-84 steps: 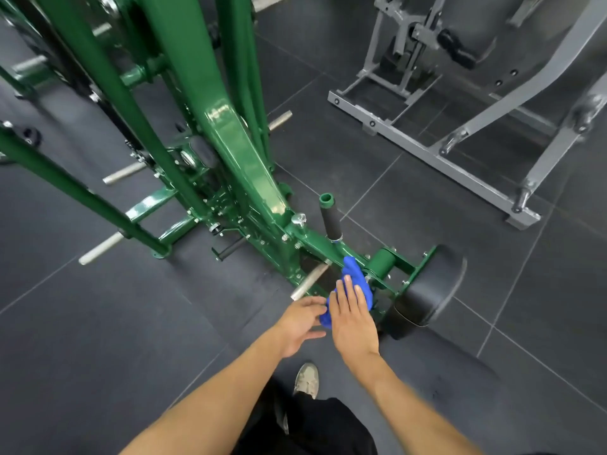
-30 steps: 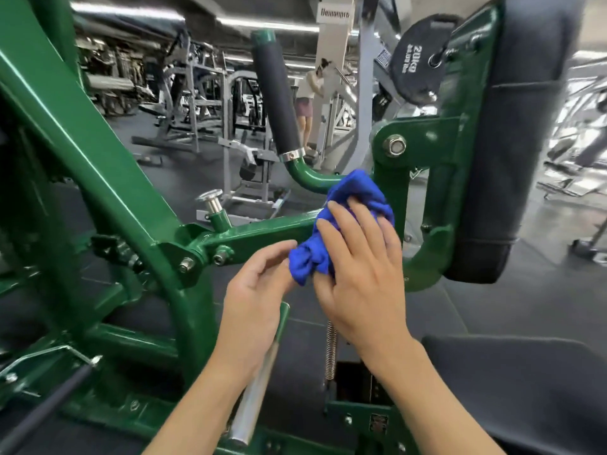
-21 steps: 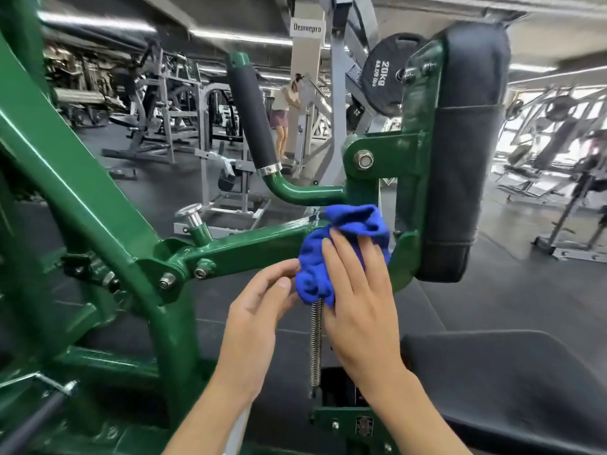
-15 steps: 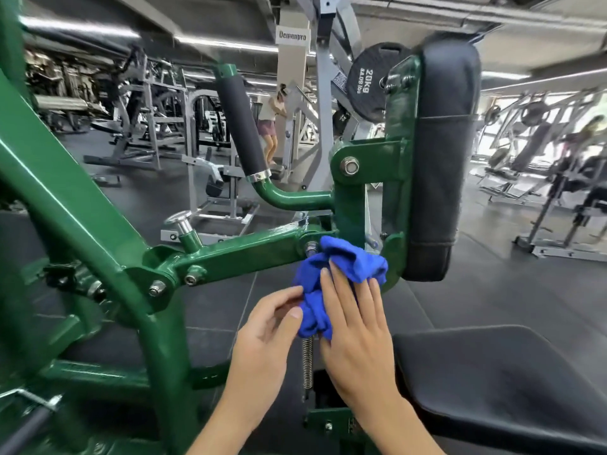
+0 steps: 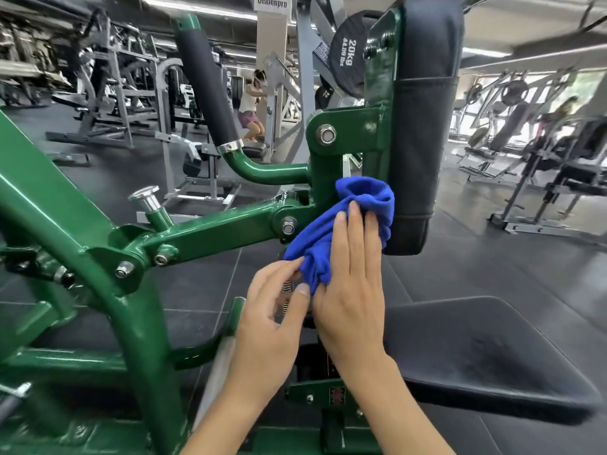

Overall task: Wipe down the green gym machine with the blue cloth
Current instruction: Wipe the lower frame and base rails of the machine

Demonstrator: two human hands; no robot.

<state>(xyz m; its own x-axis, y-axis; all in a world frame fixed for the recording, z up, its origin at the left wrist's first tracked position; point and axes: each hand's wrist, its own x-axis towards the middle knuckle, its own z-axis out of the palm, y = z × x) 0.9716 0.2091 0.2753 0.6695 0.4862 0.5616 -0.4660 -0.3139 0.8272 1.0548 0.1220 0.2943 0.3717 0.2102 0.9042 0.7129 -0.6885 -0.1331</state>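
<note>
Head: two hands (image 5: pixel 269 326) (image 5: pixel 353 300), one blue cloth (image 5: pixel 323 229)

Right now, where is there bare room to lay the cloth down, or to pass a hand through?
The black seat pad, right of both hands and below the upright back pad, is bare. A hand could likely pass through the gap under the green arm, beside the curved post. Crowded: the pivot, where blue cloth, right hand, left hand and spring meet.
</note>
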